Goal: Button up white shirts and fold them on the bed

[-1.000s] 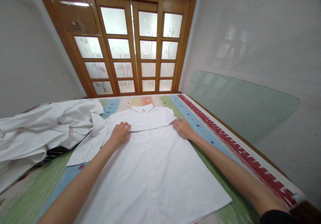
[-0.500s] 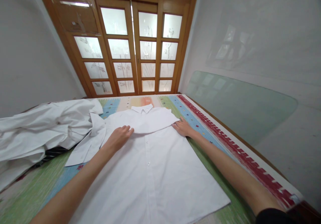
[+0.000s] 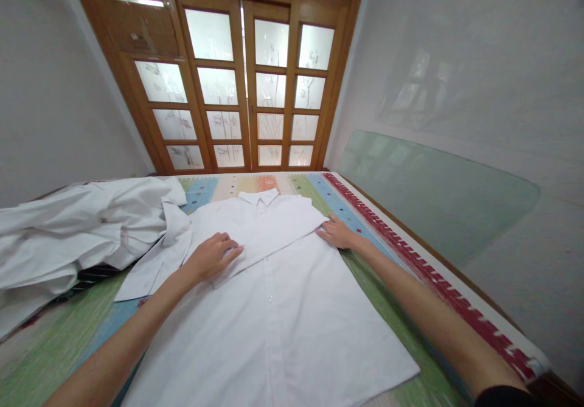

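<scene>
A white button-up shirt [image 3: 278, 322] lies flat on a striped, many-coloured cover [image 3: 59, 340], collar away from me. Its right sleeve [image 3: 269, 230] is folded across the chest. My left hand [image 3: 210, 257] rests on the free end of that sleeve, fingers curled over the cloth edge. My right hand [image 3: 336, 235] lies flat on the shirt's right shoulder fold, fingers stretched out. The left sleeve [image 3: 155, 261] spreads out to the left.
A heap of white garments [image 3: 77, 230] lies at the left, over something dark and striped [image 3: 89, 272]. Wooden doors with frosted panes [image 3: 246, 84] stand behind. A sheet of glass [image 3: 433, 194] leans on the right wall beside the red border [image 3: 410, 243].
My left hand has slid the end of the folded sleeve toward me and down, so the sleeve now lies slanted across the chest. My right hand has stayed at the shoulder.
</scene>
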